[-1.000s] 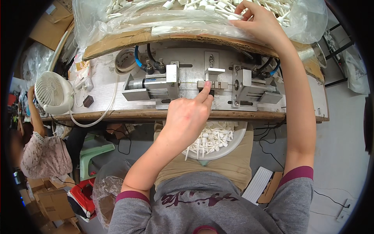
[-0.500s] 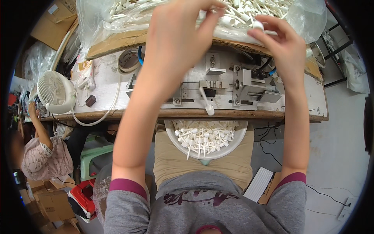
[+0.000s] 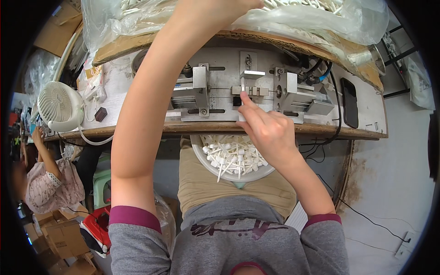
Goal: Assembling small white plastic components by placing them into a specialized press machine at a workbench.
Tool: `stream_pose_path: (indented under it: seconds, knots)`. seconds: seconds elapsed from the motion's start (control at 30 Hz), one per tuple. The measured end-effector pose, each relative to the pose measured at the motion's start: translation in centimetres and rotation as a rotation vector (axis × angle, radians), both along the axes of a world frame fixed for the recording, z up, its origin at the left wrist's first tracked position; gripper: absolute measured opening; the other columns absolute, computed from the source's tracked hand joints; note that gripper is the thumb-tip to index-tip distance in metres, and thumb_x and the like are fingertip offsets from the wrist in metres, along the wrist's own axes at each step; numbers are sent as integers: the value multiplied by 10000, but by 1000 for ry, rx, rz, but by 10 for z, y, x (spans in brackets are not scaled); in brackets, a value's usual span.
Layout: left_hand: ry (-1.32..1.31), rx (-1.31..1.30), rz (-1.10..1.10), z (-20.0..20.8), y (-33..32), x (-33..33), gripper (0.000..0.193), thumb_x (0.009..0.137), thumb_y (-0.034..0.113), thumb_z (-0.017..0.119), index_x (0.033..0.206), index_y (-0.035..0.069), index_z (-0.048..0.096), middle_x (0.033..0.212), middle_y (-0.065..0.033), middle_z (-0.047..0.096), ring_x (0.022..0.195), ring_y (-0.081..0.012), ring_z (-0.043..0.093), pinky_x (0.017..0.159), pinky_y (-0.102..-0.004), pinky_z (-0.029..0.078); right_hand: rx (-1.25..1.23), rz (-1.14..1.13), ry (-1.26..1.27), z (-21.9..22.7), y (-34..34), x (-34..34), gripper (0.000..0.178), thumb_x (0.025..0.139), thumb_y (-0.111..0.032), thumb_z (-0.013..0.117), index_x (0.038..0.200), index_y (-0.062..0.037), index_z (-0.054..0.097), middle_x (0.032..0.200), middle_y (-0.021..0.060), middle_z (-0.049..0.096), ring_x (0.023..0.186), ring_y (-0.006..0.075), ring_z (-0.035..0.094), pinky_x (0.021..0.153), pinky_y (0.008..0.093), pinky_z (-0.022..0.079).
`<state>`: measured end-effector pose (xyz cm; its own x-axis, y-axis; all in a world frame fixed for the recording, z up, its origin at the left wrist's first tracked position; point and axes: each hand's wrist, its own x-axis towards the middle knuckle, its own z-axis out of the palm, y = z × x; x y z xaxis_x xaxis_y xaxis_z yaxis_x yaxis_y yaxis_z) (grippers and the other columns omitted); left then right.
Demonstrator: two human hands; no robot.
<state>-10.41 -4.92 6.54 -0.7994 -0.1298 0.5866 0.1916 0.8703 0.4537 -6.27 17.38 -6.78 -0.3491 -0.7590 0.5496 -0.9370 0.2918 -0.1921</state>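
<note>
At the bench's front edge, my right hand (image 3: pixel 271 133) is closed in a pinch on a small white plastic stick with a wide cap (image 3: pixel 243 85). The stick points away from me and lies at the notched metal block (image 3: pixel 261 91) of a bench jig; whether it is seated in a notch I cannot tell. My fingers cover part of it. My left hand (image 3: pixel 215 10) reaches to the top edge, over the heap of similar white plastic pieces (image 3: pixel 316 4) in a clear plastic bag. Most of its fingers are out of the picture, so its grip is hidden.
Metal clamp blocks flank the jig, left (image 3: pixel 200 91) and right (image 3: pixel 286 91). A basin (image 3: pixel 200 161) of white pieces rests on my lap. A cardboard edge (image 3: pixel 123 49) overhangs the bench. A black phone (image 3: pixel 349 103) lies right, a white fan (image 3: pixel 57 107) stands left; a co-worker sits far left.
My right hand has come down from the heap to the jig with a white piece. The loose piece seen falling before the jig is gone from there. My left hand has moved farther away.
</note>
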Motion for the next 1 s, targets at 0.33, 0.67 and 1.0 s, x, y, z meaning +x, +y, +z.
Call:
stream_pose_path:
  seconds: [0.33, 0.67, 1.0]
  knots:
    - [269, 223, -181, -14, 31, 87, 287, 812, 43, 830, 1095, 32, 786, 1194, -126, 715, 880, -172, 727, 730, -277, 610, 204, -25, 22, 31, -8, -2, 303, 721, -127, 804, 980, -58, 662, 1095, 145, 767, 560, 251, 685, 529, 352, 550]
    - [42, -104, -50, -103, 72, 153, 332, 728, 51, 818, 1046, -5, 743, 1270, -123, 703, 847, -221, 693, 710, -320, 571, -277, -210, -116, 165, -68, -139, 281, 852, -231, 770, 891, 44, 723, 801, 194, 711, 818, 311, 713, 736, 423, 559]
    - [-136, -227, 42, -132, 84, 131, 231, 810, 148, 803, 1025, 79, 756, 1300, -63, 715, 603, -221, 684, 610, -307, 559, 534, -237, -184, 125, -81, -180, 444, 938, -336, 584, 1034, 81, 701, 1067, 320, 703, 1030, 431, 685, 928, 474, 525]
